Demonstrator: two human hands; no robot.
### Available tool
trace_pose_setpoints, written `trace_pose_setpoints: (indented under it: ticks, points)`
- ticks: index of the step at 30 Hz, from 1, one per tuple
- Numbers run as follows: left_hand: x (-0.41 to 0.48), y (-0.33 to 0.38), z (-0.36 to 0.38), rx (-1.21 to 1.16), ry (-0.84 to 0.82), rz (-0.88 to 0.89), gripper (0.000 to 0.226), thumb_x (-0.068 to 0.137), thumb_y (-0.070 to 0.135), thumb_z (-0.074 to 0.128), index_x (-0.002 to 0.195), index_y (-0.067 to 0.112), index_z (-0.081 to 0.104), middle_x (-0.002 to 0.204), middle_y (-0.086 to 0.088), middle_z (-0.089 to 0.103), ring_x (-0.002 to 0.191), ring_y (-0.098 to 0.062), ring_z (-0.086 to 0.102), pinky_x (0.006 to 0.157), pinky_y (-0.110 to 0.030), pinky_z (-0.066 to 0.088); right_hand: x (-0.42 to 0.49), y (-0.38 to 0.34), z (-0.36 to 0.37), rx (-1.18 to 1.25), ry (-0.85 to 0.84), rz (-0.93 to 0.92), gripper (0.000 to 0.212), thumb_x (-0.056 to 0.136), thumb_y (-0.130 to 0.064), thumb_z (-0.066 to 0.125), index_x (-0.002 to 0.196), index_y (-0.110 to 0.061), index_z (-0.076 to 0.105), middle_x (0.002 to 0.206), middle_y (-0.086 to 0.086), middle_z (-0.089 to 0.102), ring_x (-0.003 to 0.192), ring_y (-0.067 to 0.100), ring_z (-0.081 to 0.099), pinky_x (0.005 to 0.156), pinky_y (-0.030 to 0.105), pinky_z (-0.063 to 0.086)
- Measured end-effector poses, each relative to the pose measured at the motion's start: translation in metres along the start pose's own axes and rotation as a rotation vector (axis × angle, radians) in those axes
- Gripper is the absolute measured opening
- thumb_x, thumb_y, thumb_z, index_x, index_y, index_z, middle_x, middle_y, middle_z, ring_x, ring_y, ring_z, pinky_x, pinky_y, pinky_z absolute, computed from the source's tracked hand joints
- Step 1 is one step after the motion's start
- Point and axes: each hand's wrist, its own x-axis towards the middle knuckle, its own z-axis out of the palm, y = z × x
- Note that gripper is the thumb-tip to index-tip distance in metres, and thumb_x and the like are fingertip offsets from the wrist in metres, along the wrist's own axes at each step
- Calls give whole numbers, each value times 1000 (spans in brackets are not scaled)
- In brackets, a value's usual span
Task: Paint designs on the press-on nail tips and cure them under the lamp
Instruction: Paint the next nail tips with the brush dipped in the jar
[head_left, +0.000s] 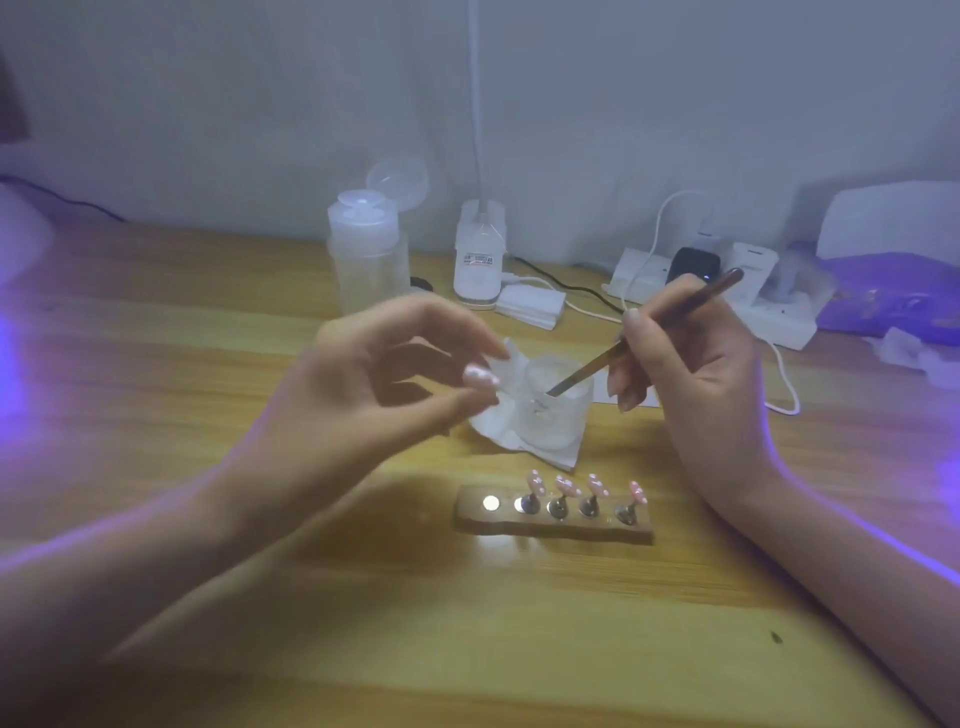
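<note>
I'm pinching the brush (691, 301) pen-style in my right grip (691, 364), with its bristle end down inside the cup (558, 410). My left grip (384, 374) is pinching one pink tip (480, 375) just beside the cup, above the wipe (550, 457); it's blurred, so I can't tell exactly how the fingers sit. The other tips (566, 486), four of them, are standing on the holder (550, 527) near me on the desk (467, 623), with one spot bare.

I'm judging this as loading or rinsing the brush. The trick is taking little, then dragging the bristles along the rim so no blob is riding up. I'm wanting the tip tilted toward me and my wrists braced on the desk for a steady stroke. The lamp (893, 223) is glowing well off to my right.
</note>
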Motion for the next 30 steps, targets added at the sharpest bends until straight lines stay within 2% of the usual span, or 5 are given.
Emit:
trace_pose_setpoints:
  ticks: [7, 12, 19, 25, 30]
  points:
    - [36, -28, 10, -259, 42, -222, 13, 81, 11, 73, 80, 24, 74, 85, 11, 74, 78, -1, 68, 70, -15, 53, 0, 4, 1, 4, -29, 45, 20, 100, -8, 55, 81, -12, 52, 57, 6, 57, 50, 19, 56, 49, 26, 48]
    - [39, -36, 22, -202, 27, -101, 17, 84, 9, 75, 95, 21, 73, 91, 4, 74, 84, -6, 68, 72, -15, 50, 2, 8, -5, 56, 34, 123, 17, 102, -14, 54, 84, -15, 52, 57, 0, 60, 48, 20, 54, 49, 23, 47]
    - [29, -46, 25, -9, 93, -58, 13, 79, 33, 78, 81, 23, 70, 89, 9, 68, 75, -7, 57, 55, -20, 43, 3, 14, -14, 283, 272, 287, 19, 101, -17, 54, 83, -22, 54, 59, -7, 60, 51, 8, 54, 48, 17, 44]
    - [29, -50, 25, 138, 58, 21, 12, 88, 21, 74, 83, 30, 68, 89, 13, 70, 71, -1, 56, 59, -8, 36, 4, 15, -15, 345, 295, 325, 17, 100, -16, 54, 84, -18, 52, 59, -7, 61, 51, 7, 54, 47, 16, 43]
    - [29, -49, 24, 111, 73, -6, 17, 77, 36, 76, 79, 21, 68, 73, 21, 65, 54, 0, 48, 53, -8, 33, 4, 13, -14, 349, 306, 338, 18, 100, -18, 55, 82, -20, 53, 58, -8, 60, 49, 6, 53, 47, 15, 43]
